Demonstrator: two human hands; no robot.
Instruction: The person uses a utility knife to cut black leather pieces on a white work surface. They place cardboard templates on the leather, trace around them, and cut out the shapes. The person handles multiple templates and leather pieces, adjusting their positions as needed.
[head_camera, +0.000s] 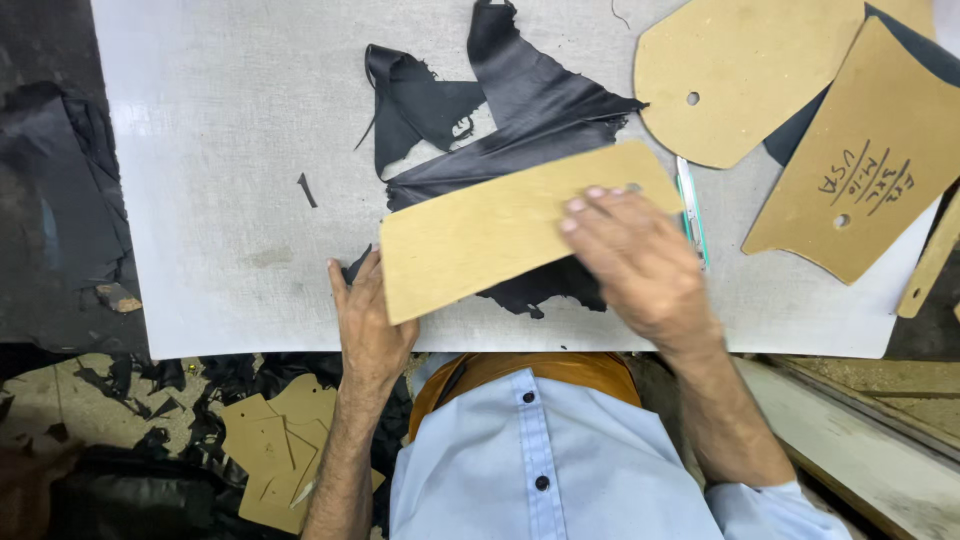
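Observation:
A tan cardboard pattern piece, long and rectangular, lies tilted on a piece of black leather on a white cutting board. My right hand rests flat on the pattern's right end, fingers pressing down. My left hand lies at the pattern's lower left corner, fingers against its edge and on the leather. Neither hand grips anything.
Two larger tan cardboard patterns lie at the top right over dark material. A thin green-handled tool lies beside my right hand. Black scraps and more cardboard pieces lie on the floor below the board's near edge.

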